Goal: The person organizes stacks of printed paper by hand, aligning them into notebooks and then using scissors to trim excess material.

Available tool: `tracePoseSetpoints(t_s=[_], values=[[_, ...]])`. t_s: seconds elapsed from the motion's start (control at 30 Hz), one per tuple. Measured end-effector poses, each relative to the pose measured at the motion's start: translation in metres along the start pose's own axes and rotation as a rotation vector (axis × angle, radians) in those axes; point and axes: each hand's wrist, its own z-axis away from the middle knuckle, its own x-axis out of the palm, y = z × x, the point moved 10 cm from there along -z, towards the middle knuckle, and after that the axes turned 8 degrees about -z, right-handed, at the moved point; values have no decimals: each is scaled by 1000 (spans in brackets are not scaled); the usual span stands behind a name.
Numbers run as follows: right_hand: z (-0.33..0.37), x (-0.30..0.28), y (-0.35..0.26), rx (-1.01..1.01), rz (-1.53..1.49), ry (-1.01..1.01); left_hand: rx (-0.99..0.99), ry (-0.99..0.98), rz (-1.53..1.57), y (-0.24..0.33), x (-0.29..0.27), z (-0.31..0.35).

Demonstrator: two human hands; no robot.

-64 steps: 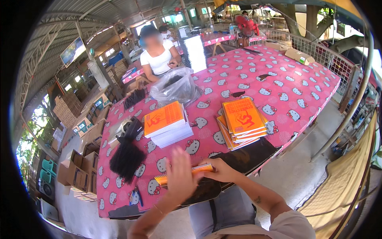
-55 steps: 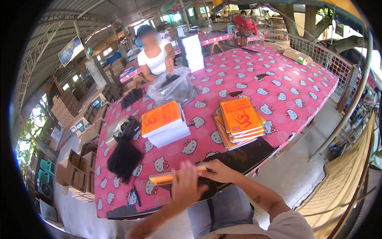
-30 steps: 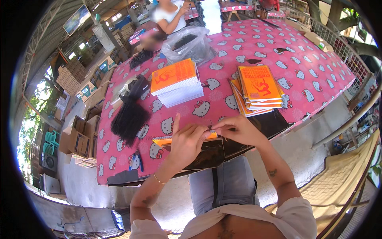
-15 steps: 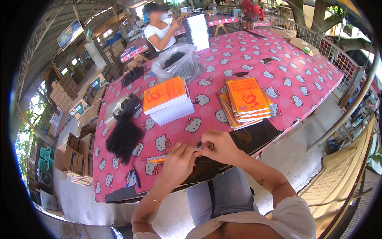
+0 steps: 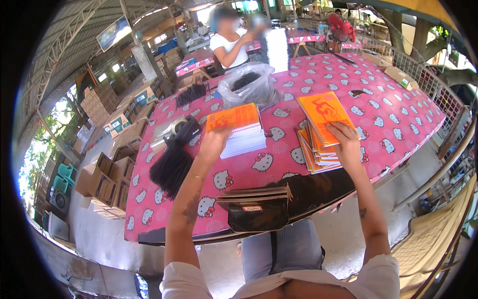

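Observation:
My left hand (image 5: 215,143) has its fingers closed at the near left corner of a tall stack of orange-covered booklets (image 5: 243,142) with white page edges. The fingertips press on the top booklet, partly hidden by the hand. Over on the right, my right hand (image 5: 347,142) grips the near edge of an orange spiral notebook (image 5: 324,112). That notebook lies tilted on a pile of similar notebooks (image 5: 311,157). Between my arms, at the table's front edge, a black block-like stand (image 5: 258,217) with layered boards on top holds no notebook.
Black binding coils (image 5: 171,173) lie left beside a black tape dispenser (image 5: 185,130). A clear plastic bag (image 5: 244,89) of black coils stands behind the stack. A co-worker (image 5: 230,47) is across the pink patterned table (image 5: 308,82), near a tall white paper stack (image 5: 277,50). Cardboard boxes (image 5: 107,179) sit left.
My hands have parted from the table's front edge. The right has gone to the notebook pile with a notebook in it, the left to the booklet stack. The view has shifted.

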Motion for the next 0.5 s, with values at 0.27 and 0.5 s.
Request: tracePoseSetpoints(t_s=[0.27,0.5], values=[[19,52,-62,214,-1059,-263,63,319,15,143,-149,-8],[88,92,-111,455,-1130,-205,108,119,111,189,-149,24]])
